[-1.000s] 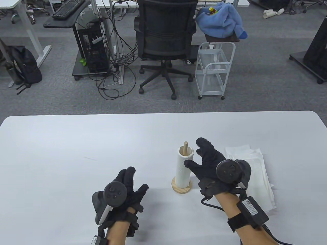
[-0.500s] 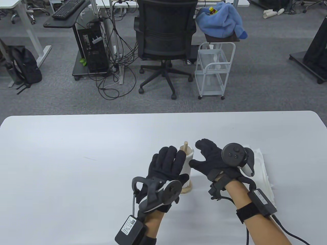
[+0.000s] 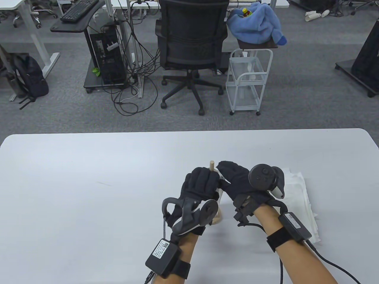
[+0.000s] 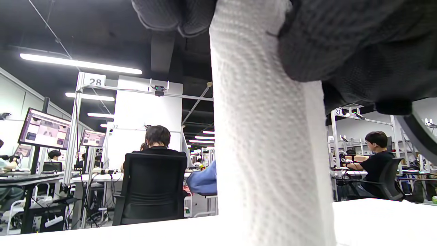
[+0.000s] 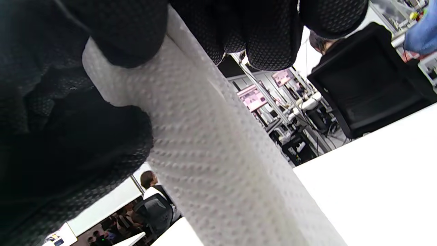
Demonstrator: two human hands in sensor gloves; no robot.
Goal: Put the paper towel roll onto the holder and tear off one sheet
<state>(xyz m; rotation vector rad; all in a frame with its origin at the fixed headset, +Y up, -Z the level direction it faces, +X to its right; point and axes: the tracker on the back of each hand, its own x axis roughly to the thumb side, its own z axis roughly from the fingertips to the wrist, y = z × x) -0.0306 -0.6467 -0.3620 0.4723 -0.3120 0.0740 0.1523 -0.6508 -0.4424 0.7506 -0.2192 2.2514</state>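
The white paper towel roll (image 3: 219, 191) stands upright on the wooden holder, whose post tip (image 3: 211, 164) pokes out above it and whose round base (image 3: 218, 218) shows below. My left hand (image 3: 202, 182) curls round the roll's upper part from the left. My right hand (image 3: 231, 181) grips the roll from the right, fingers over its top. In the left wrist view the roll (image 4: 269, 143) fills the middle under gloved fingers (image 4: 341, 41). The right wrist view shows the roll (image 5: 218, 164) slanting with fingers (image 5: 269, 30) wrapped on it.
A stack of folded white paper towels (image 3: 299, 195) lies on the white table (image 3: 88, 183) just right of my right hand. Beyond the table's far edge stand an office chair (image 3: 191, 44) and a white cart (image 3: 248, 80).
My left hand came in from the lower left and closed round the roll. My right hand shifted left and closed on the roll's top right side.
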